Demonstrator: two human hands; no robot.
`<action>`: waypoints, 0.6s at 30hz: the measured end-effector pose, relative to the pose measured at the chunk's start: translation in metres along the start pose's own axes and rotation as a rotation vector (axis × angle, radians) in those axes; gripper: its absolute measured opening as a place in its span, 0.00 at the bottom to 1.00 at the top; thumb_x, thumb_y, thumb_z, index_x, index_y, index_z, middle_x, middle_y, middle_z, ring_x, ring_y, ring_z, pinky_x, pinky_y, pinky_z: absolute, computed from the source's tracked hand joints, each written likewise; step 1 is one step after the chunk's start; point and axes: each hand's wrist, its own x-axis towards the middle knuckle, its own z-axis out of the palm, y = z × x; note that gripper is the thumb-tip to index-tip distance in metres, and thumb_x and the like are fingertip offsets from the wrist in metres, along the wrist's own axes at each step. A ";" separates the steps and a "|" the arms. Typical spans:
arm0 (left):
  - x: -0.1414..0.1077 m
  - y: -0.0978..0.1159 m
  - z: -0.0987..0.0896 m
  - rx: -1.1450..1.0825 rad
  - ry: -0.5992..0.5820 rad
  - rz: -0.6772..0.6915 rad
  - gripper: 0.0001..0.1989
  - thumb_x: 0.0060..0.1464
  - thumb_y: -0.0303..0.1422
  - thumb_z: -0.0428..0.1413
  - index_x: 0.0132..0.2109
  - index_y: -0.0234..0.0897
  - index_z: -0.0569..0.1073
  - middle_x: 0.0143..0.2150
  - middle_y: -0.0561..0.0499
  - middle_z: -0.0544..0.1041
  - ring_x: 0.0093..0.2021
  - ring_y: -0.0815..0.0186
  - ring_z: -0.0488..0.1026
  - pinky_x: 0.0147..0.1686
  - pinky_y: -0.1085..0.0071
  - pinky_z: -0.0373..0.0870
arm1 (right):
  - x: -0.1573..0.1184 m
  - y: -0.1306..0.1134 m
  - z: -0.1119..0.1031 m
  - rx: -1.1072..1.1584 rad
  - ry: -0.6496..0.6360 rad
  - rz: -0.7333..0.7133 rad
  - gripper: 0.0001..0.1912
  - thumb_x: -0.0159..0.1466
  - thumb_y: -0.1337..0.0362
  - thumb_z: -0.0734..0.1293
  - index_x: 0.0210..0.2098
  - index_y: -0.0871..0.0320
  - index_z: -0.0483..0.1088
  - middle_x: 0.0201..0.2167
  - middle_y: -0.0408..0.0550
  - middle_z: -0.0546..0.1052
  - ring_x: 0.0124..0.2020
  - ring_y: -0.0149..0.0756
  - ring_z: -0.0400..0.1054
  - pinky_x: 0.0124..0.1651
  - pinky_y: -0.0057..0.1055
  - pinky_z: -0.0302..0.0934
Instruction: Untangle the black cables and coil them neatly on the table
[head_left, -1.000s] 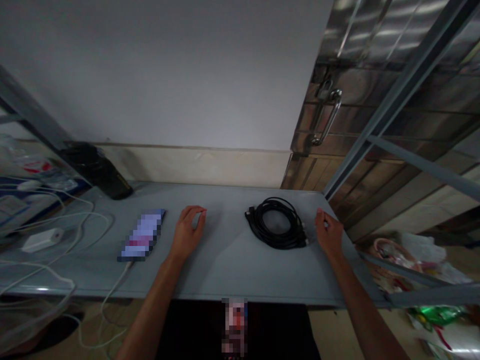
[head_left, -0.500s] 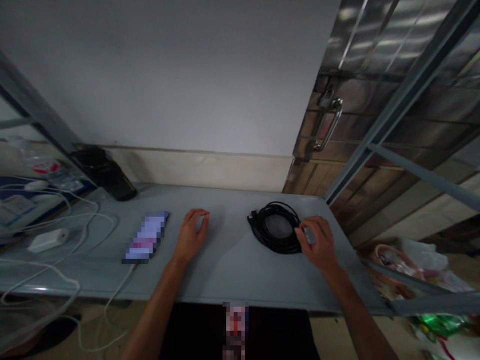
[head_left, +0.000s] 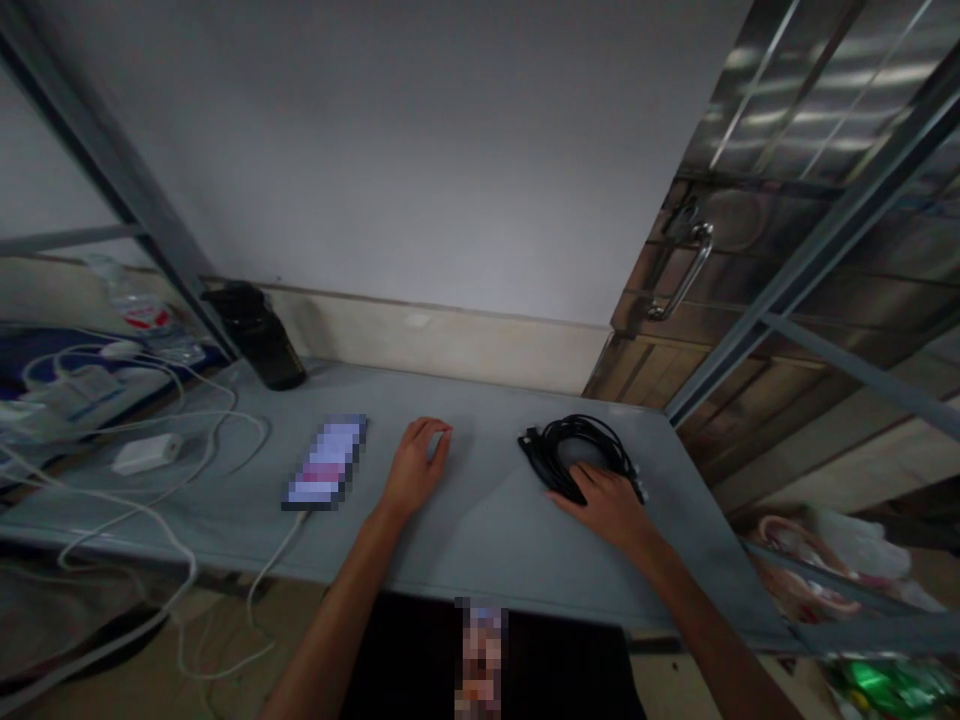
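A coiled black cable (head_left: 551,450) lies on the right part of the grey table, with a connector end at its left side. My right hand (head_left: 609,508) is on the coil's near edge. Its fingers reach into the ring and its thumb lies along the outside, so the hand closes around the cable. Part of the coil is hidden beneath it. My left hand (head_left: 418,468) rests on the table between the phone (head_left: 327,462) and the coil. Nothing is in it; the fingers curve loosely and a gap shows between thumb and fingertips.
At the left are a white charger (head_left: 147,454), loose white cables (head_left: 214,435), a black bottle (head_left: 259,340) and a clear plastic bottle (head_left: 150,315). Metal posts (head_left: 817,235) frame the table (head_left: 480,540). Bags and a basket (head_left: 810,570) sit beyond the right edge.
My right hand has moved from the coil's right side to its near edge and closed on it. A light-coloured end there now shows uncovered. My left hand stays put; the view has shifted.
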 end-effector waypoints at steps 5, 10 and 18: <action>-0.001 -0.001 0.001 -0.006 -0.018 0.006 0.11 0.77 0.38 0.53 0.52 0.42 0.80 0.51 0.42 0.83 0.56 0.52 0.79 0.62 0.50 0.76 | -0.009 0.026 -0.003 -0.018 -0.001 0.031 0.30 0.79 0.37 0.65 0.49 0.59 0.80 0.45 0.60 0.86 0.42 0.52 0.84 0.46 0.40 0.74; -0.001 -0.002 0.001 -0.007 -0.048 0.017 0.11 0.77 0.38 0.54 0.51 0.42 0.80 0.50 0.43 0.83 0.55 0.51 0.79 0.62 0.49 0.76 | -0.016 0.041 -0.005 0.004 0.010 0.080 0.31 0.79 0.36 0.64 0.49 0.59 0.80 0.44 0.62 0.85 0.44 0.55 0.83 0.47 0.42 0.75; -0.001 -0.004 0.002 -0.001 -0.057 0.008 0.11 0.76 0.38 0.53 0.51 0.42 0.79 0.50 0.43 0.83 0.55 0.52 0.80 0.62 0.49 0.76 | -0.023 0.052 -0.020 0.207 0.016 0.103 0.31 0.85 0.44 0.51 0.48 0.55 0.79 0.47 0.58 0.85 0.51 0.52 0.81 0.59 0.48 0.72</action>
